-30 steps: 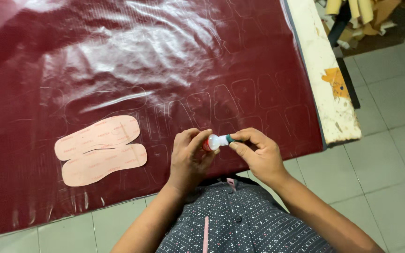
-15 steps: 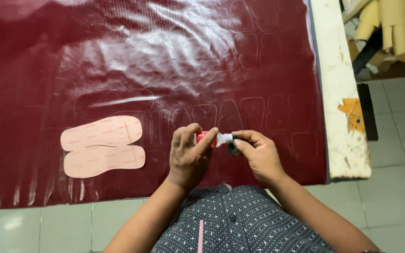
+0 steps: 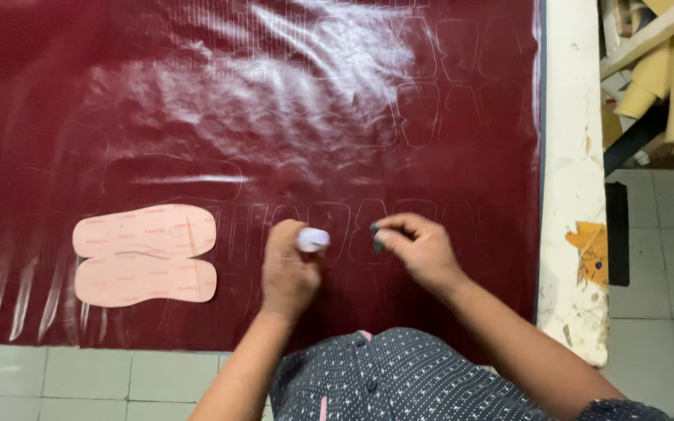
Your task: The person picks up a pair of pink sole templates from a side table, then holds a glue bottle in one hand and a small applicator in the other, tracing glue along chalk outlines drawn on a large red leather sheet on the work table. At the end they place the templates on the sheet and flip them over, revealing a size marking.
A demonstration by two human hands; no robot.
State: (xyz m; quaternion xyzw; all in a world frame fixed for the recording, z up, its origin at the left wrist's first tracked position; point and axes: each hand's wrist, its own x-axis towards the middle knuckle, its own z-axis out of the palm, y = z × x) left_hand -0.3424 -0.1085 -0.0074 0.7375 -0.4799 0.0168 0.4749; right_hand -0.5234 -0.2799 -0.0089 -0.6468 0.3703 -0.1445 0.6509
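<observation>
Here the left hand (image 3: 289, 273) grips a small white marker (image 3: 313, 238) above the glossy dark-red leather sheet (image 3: 274, 101). The right hand (image 3: 419, 249) pinches its dark cap (image 3: 375, 236), just beside the marker.

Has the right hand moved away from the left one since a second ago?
Yes. The right hand, holding a small dark cap, has pulled rightward off the white marker in the left hand, judged against the pink insole patterns.

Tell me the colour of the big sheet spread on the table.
Glossy dark red sheet, faint pattern outlines traced on it; the head view shows it.
</observation>
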